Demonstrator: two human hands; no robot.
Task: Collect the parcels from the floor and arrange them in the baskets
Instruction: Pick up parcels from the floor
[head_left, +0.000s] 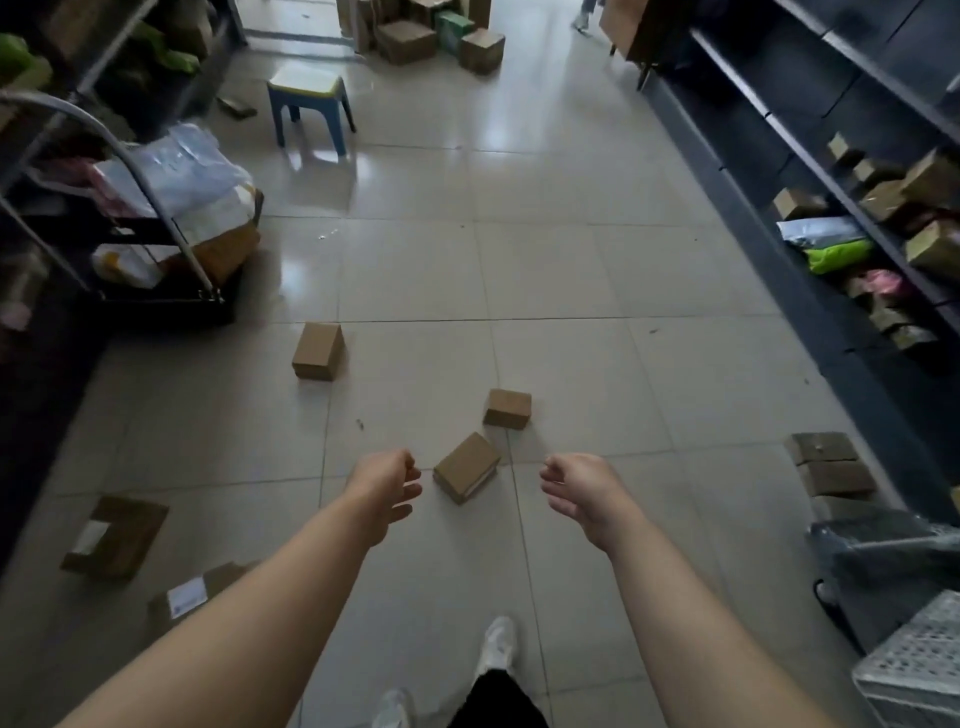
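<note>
Both arms reach fwd over the tiled floor (571, 260). Left hand (387, 486): fingers loosely curled, nothing in it. Right hand (582, 488): same, loose curl, holding nothing. Neither touches a parcel.

Parcels, all brown cardboard:
- nearest box (466, 467) on the floor between the two hands, turned at an angle to the tile lines, apart from both.
- second box (508, 409) just beyond it, a bit to the right.
- third box (318, 352) further out to the left, by itself.
- flat box (117, 538) w/ a white label at lower left, well apart from the hands.
- labelled box (208, 592) nearer the person, partly hidden by the left forearm.
- row of boxes (828, 465) at right, close to the foot of the shelves (810, 156).

Light mesh basket (914, 670) in the bottom right corner, cut off by the frame edge; can't see inside. Above it a dark basket (883, 551), too dim to make out contents.

Left side: trolley (171, 306) w/ a metal handle, loaded w/ bags and packets. Blue stool (310, 104) w/ a pale seat further back, and a pile of cartons (410, 39) at the far end. Shelves hold small boxes and coloured bags. White shoe (497, 644) at the bottom, between the forearms.
</note>
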